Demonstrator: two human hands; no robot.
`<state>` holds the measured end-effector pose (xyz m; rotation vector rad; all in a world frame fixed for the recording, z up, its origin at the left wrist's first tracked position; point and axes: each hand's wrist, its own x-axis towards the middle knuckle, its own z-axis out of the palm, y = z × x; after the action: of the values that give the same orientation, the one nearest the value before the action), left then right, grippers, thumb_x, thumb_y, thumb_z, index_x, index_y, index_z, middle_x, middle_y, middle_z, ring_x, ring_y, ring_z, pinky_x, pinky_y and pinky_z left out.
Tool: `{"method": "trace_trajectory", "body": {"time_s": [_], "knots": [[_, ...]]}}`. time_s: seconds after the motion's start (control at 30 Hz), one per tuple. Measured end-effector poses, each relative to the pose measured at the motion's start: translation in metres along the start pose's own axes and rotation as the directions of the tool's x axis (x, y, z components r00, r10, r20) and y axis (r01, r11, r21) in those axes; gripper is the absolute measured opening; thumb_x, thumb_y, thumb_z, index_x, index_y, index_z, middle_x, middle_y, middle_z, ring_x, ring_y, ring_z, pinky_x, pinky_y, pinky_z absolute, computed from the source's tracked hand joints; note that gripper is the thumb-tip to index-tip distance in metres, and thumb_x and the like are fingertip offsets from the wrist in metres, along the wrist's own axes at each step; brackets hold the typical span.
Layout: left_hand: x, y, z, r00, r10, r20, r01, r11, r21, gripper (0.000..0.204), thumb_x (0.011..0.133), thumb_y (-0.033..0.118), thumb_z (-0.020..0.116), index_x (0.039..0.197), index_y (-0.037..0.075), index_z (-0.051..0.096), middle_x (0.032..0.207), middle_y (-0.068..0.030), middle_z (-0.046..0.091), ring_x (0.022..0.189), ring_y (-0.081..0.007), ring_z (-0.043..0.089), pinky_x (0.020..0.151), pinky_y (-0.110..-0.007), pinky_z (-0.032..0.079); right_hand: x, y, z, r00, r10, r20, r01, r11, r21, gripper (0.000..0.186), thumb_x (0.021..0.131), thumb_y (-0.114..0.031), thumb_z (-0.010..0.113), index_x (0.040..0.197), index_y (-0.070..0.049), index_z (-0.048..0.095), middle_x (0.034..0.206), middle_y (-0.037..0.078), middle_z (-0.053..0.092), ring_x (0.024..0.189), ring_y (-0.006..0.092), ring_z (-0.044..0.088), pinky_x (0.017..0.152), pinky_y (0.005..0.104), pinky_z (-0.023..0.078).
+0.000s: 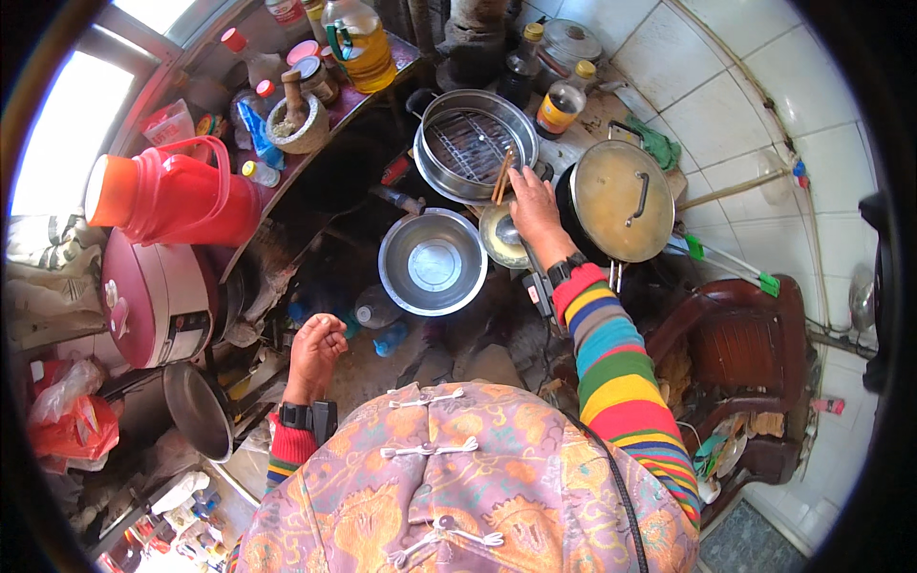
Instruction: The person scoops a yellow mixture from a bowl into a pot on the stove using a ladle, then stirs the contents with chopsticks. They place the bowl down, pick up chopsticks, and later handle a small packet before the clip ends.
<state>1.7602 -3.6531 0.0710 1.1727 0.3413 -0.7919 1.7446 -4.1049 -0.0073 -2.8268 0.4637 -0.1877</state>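
My right hand (537,212) reaches forward over the worktop. Its fingertips close on a pair of wooden chopsticks (502,176), which slant across the near right rim of a round metal steamer (432,143) with a slatted bottom. Just below that hand sits a small brass-coloured bowl or lid (501,237), partly covered. A wide stainless steel basin (401,293) stands to its left, with nothing visible inside. My left hand (317,351) hangs lower left of the basin, fingers curled in and nothing visible in them.
A lidded wok (623,202) stands right of the steamer. Bottles (562,100) are behind it. At left are a red thermos (181,201), a pink rice cooker (158,296) and a stone mortar (299,129). A brown chair (735,344) stands at right.
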Motion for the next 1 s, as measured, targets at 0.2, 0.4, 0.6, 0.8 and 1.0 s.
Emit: {"method": "trace_trajectory", "body": {"time_s": [0.2, 0.4, 0.6, 0.8, 1.0], "knots": [[0.036, 0.006, 0.027, 0.984, -0.079, 0.161, 0.065, 0.994, 0.093, 0.015, 0.096, 0.018, 0.055, 0.096, 0.004, 0.06, 0.086, -0.0052, 0.066, 0.069, -0.0104, 0.06, 0.064, -0.025, 0.051, -0.118, -0.001, -0.046, 0.962, 0.155, -0.226, -0.053, 0.914, 0.402, 0.037, 0.082, -0.008, 0.063, 0.119, -0.005, 0.056, 0.117, 0.02, 0.059, 0.107, 0.038, 0.055, 0.09, 0.0447, 0.046], [0.059, -0.001, 0.079, 0.907, -0.248, 0.34, 0.145, 0.943, 0.301, 0.013, 0.097, 0.016, 0.054, 0.095, 0.004, 0.059, 0.083, -0.0037, 0.062, 0.066, -0.0094, 0.055, 0.063, -0.025, 0.046, -0.3, -0.024, -0.075, 0.783, 0.614, 0.096, -0.505, 0.54, 0.673, 0.012, 0.092, -0.012, 0.057, 0.094, -0.002, 0.063, 0.075, 0.01, 0.066, 0.064, 0.021, 0.066, 0.06, 0.0328, 0.051], [0.046, -0.016, 0.135, 0.826, -0.388, 0.409, 0.172, 0.864, 0.473, 0.011, 0.096, 0.013, 0.053, 0.094, 0.004, 0.059, 0.084, -0.0037, 0.061, 0.067, -0.0101, 0.056, 0.066, -0.025, 0.047, -0.464, -0.055, -0.063, 0.473, 0.859, 0.196, -0.727, 0.254, 0.638, 0.016, 0.094, -0.014, 0.055, 0.091, 0.0, 0.062, 0.07, 0.008, 0.064, 0.06, 0.0155, 0.063, 0.058, 0.0316, 0.051], [0.026, -0.059, 0.165, 0.786, -0.446, 0.429, 0.125, 0.793, 0.597, 0.01, 0.092, 0.013, 0.058, 0.094, 0.003, 0.06, 0.085, -0.0062, 0.061, 0.066, -0.0111, 0.052, 0.063, -0.025, 0.045, -0.58, -0.101, -0.033, 0.3, 0.904, 0.304, -0.805, 0.068, 0.59, 0.025, 0.094, -0.022, 0.055, 0.087, 0.001, 0.06, 0.067, 0.012, 0.062, 0.062, 0.0204, 0.064, 0.06, 0.0369, 0.05], [0.004, -0.108, 0.194, 0.641, -0.593, 0.487, 0.179, 0.733, 0.656, 0.011, 0.094, 0.02, 0.059, 0.092, 0.009, 0.061, 0.084, -0.0032, 0.065, 0.066, -0.0126, 0.058, 0.064, -0.028, 0.05, -0.673, -0.147, -0.021, 0.191, 0.972, 0.136, -0.838, 0.089, 0.538, 0.026, 0.091, -0.027, 0.053, 0.086, -0.003, 0.062, 0.075, 0.019, 0.065, 0.072, 0.0372, 0.065, 0.065, 0.0439, 0.05]]}}
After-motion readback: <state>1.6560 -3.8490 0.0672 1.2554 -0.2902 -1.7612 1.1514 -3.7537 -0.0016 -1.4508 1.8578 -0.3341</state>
